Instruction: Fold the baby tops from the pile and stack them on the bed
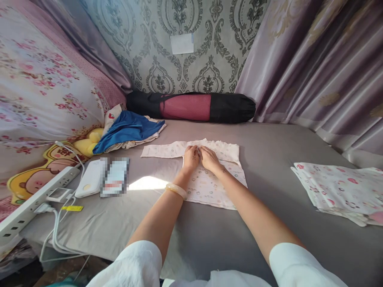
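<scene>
A small white printed long-sleeved shirt (pixel 214 186) lies spread on the grey bed sheet. One sleeve reaches out to the left, while its right side looks folded inward. My left hand (pixel 191 158), below a pale bangle, is closed at the upper middle of the shirt with its fingers curled on the cloth. Right beside it, my right hand (pixel 208 159) is closed on the same part of the fabric. The two hands nearly touch, and the fingertips are partly hidden.
Folded printed clothes (pixel 338 191) lie at the right. A blue garment (pixel 128 129) tops a heap at the back left, near a yellow plush toy (pixel 89 142). A power strip (pixel 38 201), a power bank (pixel 92 177) and cables occupy the left edge. A black-and-red roll bag (pixel 185 107) lies along the wall.
</scene>
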### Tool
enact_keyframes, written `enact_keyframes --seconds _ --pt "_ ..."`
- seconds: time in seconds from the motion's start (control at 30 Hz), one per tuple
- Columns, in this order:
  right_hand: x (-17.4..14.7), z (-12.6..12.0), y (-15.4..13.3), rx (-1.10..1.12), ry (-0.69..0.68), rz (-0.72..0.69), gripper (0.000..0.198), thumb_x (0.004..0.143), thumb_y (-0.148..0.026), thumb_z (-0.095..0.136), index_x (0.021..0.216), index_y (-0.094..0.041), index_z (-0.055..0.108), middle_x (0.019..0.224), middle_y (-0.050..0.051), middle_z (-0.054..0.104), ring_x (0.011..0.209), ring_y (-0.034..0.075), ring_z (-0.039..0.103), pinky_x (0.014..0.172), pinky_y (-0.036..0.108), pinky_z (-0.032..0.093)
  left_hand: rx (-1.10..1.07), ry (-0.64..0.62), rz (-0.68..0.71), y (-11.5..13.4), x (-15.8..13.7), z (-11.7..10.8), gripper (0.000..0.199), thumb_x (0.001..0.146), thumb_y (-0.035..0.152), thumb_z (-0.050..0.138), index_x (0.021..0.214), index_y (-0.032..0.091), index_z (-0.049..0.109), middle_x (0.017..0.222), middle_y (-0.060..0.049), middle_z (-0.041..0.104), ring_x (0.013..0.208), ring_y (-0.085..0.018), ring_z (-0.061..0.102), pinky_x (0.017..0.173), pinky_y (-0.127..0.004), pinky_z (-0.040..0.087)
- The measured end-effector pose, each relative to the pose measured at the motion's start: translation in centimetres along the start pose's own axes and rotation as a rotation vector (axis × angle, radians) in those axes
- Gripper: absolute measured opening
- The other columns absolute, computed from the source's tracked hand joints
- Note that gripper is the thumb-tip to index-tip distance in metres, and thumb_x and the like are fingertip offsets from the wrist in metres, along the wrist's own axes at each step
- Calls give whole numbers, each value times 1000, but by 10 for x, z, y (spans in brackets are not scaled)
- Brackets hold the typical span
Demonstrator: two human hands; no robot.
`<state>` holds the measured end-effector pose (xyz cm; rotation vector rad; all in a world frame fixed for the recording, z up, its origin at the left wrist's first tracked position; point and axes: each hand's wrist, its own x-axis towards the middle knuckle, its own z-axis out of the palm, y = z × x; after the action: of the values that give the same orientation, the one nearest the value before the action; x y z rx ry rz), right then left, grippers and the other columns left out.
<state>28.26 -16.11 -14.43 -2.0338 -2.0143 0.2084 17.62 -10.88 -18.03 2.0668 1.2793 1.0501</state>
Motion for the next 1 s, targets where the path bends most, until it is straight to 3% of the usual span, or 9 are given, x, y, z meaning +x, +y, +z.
enact_keyframes --seconds 0.13,0.33,0.5,0.77,1.0 --pt "-8 4 9 -77 -63 42 58 103 -34 20 153 -6 33 162 14 26 150 27 20 121 44 14 14 16 47 -5 1 2 36 86 9 44 112 13 68 112 -15 65 106 -24 62 99 -40 48" --pt "-19 -6 17 -107 -103 183 70 102 -47 11 156 -3 21 165 13 12 152 25 7 122 47 7 27 32 75 -10 2 3 34 85 8 44 109 15 68 108 -13 65 103 -24 61 99 -40 48" --pt "-26 -12 27 -125 -111 281 75 101 -50 11 157 -1 14 165 15 7 152 25 5 122 47 4 68 14 51 -7 0 1 34 85 9 44 108 16 67 109 -12 65 105 -24 60 100 -39 47" --pt "-34 -16 61 -144 -74 390 77 100 -51 13 155 2 17 164 19 10 152 29 7 122 48 4 61 -4 27 -3 -1 -3 34 85 10 43 109 16 68 109 -12 65 105 -24 60 101 -40 46" --pt "-39 -25 85 -152 -98 432 72 100 -46 11 157 -1 16 165 15 7 152 27 5 122 47 6 75 -12 5 1 -2 -5 36 86 10 42 110 14 68 112 -14 64 107 -25 60 102 -41 46"
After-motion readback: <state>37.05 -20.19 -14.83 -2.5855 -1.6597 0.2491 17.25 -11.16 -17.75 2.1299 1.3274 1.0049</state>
